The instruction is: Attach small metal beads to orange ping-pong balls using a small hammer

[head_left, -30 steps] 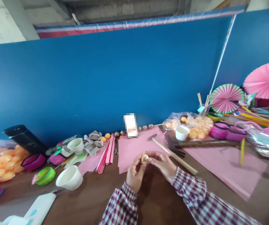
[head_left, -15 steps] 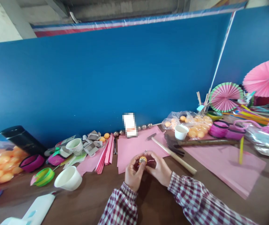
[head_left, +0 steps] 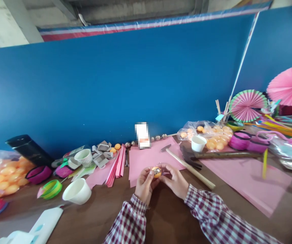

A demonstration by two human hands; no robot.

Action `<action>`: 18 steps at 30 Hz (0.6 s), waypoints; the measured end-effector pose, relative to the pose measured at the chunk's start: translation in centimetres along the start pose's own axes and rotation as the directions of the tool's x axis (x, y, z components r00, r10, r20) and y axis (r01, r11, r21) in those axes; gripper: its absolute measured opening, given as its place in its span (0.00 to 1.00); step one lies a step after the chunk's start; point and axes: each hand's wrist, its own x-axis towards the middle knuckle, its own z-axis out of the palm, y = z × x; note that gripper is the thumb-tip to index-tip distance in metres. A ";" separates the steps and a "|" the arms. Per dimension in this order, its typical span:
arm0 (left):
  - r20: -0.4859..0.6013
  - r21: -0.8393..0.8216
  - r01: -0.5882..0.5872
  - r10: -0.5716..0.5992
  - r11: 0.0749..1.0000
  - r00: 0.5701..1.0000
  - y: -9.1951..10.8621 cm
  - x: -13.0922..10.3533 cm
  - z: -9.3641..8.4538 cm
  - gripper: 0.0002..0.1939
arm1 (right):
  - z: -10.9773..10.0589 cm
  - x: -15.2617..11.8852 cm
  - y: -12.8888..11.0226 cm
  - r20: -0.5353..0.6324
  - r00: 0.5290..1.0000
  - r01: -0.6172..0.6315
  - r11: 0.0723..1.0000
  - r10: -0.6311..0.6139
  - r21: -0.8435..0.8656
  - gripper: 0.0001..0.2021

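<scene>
An orange plastic ball (head_left: pixel 157 175), with an opening on its upper side, shows a shiny metal ball (head_left: pixel 157 171) inside. My left hand (head_left: pixel 143 185) grips it from the left, thumb on the near side. From the right, my right hand (head_left: pixel 175 182) closes thumb and forefinger at the ball's right edge. Both hands are just above the brown table, in front of pink paper sheets (head_left: pixel 146 159). To the right of my right hand lies a hammer with a pale wooden handle (head_left: pixel 191 169). Several more metal balls (head_left: pixel 157 138) stand in a row along the blue partition.
White cups (head_left: pixel 77 191) stand on the left and a small white cup (head_left: pixel 198 143) at the back right. Bags of orange balls (head_left: pixel 3 174) lie at both sides. A dark-headed hammer (head_left: pixel 227 155) lies across the right. A white power strip (head_left: pixel 46 222) occupies the front left.
The orange ball has turned in my fingers, so its opening and the metal ball show more. My left thumb has moved off the ball's front. The view has shifted slightly.
</scene>
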 end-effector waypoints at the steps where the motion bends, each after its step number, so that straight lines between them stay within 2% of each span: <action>1: -0.002 0.003 0.003 -0.003 1.000 1.000 0.0 0.0 0.0 0.15 | 0.1 0.0 0.0 0.001 1.000 0.011 1.000 -0.011 -0.012 0.18; 6: 0.008 -0.006 0.003 -0.003 1.000 1.000 -0.2 0.3 -0.2 0.17 | 0.3 -0.3 0.1 -0.034 0.999 0.033 0.998 -0.034 -0.047 0.20; 12: 0.044 -0.031 -0.018 0.019 0.999 0.999 -0.6 0.3 -0.3 0.16 | 0.2 -0.7 0.4 -0.082 0.990 0.086 0.960 -0.111 -0.268 0.18; 18: 0.078 -0.049 -0.008 0.012 0.999 0.997 -0.5 0.2 -0.2 0.13 | 0.3 -0.6 0.0 -0.106 0.989 0.073 0.973 -0.099 -0.221 0.20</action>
